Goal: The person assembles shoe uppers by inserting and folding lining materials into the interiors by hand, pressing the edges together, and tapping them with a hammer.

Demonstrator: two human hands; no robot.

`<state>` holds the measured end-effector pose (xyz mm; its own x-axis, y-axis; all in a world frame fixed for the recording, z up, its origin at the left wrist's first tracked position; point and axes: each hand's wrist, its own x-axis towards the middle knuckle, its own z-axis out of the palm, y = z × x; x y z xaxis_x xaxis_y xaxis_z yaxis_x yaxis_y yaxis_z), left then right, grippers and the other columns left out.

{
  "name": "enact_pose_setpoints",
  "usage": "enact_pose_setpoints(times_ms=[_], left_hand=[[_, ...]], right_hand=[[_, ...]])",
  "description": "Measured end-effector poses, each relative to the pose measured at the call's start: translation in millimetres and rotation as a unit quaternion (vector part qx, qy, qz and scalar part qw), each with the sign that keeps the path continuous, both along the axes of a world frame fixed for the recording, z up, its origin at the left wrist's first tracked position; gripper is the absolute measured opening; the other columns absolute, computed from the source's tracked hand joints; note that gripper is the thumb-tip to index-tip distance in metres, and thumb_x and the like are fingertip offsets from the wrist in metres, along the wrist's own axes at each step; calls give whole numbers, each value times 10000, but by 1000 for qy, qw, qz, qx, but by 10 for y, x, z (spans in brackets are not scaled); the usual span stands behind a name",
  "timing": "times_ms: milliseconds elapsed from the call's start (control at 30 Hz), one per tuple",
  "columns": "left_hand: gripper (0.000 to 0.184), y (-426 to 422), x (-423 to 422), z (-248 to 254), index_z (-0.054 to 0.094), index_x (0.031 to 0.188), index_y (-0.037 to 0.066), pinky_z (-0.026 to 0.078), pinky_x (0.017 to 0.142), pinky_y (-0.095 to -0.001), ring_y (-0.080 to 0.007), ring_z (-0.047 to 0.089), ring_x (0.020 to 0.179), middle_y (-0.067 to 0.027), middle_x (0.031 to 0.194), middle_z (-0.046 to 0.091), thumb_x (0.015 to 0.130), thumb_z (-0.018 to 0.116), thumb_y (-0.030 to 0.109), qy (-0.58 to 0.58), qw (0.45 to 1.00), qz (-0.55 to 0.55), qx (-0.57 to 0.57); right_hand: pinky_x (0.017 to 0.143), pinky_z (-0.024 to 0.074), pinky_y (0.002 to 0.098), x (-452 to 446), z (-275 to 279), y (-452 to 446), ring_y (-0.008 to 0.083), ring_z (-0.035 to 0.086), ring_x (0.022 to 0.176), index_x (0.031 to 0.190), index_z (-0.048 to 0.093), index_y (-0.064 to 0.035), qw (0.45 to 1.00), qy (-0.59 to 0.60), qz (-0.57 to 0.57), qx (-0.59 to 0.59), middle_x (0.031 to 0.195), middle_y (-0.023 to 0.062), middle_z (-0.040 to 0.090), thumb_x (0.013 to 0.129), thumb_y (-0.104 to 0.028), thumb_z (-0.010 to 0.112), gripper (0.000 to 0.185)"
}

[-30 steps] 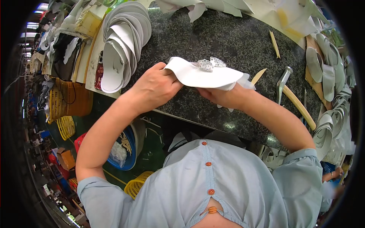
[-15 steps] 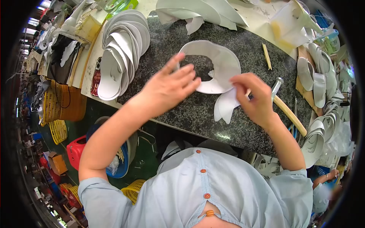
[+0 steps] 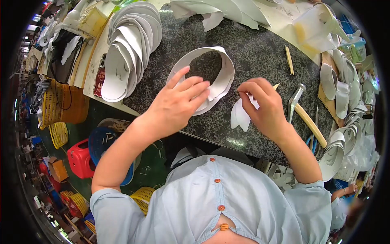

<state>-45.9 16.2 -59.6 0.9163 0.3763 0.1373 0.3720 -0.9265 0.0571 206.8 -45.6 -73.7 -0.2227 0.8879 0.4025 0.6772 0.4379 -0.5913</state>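
My left hand [image 3: 176,101] grips the near left side of a ring-shaped white shoe upper [image 3: 227,75] above the dark stone slab [image 3: 195,132]. Its fingers bend over the edge, and its thumb side points up along the band. To the right, my right hand [image 3: 264,103] is closed in a pinch, apart from the upper. The pale pointed tip of a wooden stick [image 3: 276,86] sticks out behind its knuckles; the rest is hidden by the hand. White petal-shaped pieces [image 3: 240,117] lie on the slab just beneath the right fingertips.
A hammer [image 3: 310,125] with a wooden handle lies right of my right hand, beside blue-handled scissors [image 3: 312,143]. Another wooden stick [image 3: 289,61] lies further back. Stacked white pieces [image 3: 130,53] stand at the left, and more white uppers [image 3: 342,95] at the right.
The shoe upper has moved left and turned, its opening now facing up more fully. My left hand has closed on its near side; my right hand has come away from its edge.
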Motion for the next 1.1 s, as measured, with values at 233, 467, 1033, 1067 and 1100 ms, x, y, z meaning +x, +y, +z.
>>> enact_pose_setpoints(times_ms=[233,467,1033,1067,1100], left_hand=[[555,-52,-155,-140,596,1234,40,410,1062,-453,-286,528,1200,-113,1286,552,714,760,147,-48,993,66,-85],[486,64,-347,-144,626,1188,29,467,1013,-403,-298,519,1216,-124,1301,531,726,751,118,-53,995,8,-80],[291,82,-560,-432,689,1082,19,479,992,-410,-289,610,1147,-107,1164,655,798,699,83,-177,958,51,-218],[332,22,-598,-420,683,1108,18,460,1018,-417,-280,604,1168,-107,1193,651,805,708,151,-161,974,10,-158],[449,-37,-691,-419,668,1147,9,420,1063,-442,-267,585,1206,-107,1241,638,794,707,285,-114,987,-1,-113]], right_hand=[[894,482,409,-173,-246,160,289,592,1031,1020,631,-36,987,-71,144,-5,1113,90,634,813,-46,676,212],[866,480,396,-226,-143,202,269,596,982,977,608,-42,981,-115,149,-42,1009,84,630,798,-105,702,212],[972,440,394,-600,-257,80,224,548,1090,1169,633,-28,968,-187,167,6,1136,49,582,817,-181,692,389],[972,440,394,-590,-244,10,224,548,1090,1169,633,-28,968,-186,171,5,1136,49,582,817,-181,692,389],[1013,420,397,-585,-228,-52,216,528,1138,1198,626,-25,962,-221,162,13,1194,48,567,835,-215,679,413]])
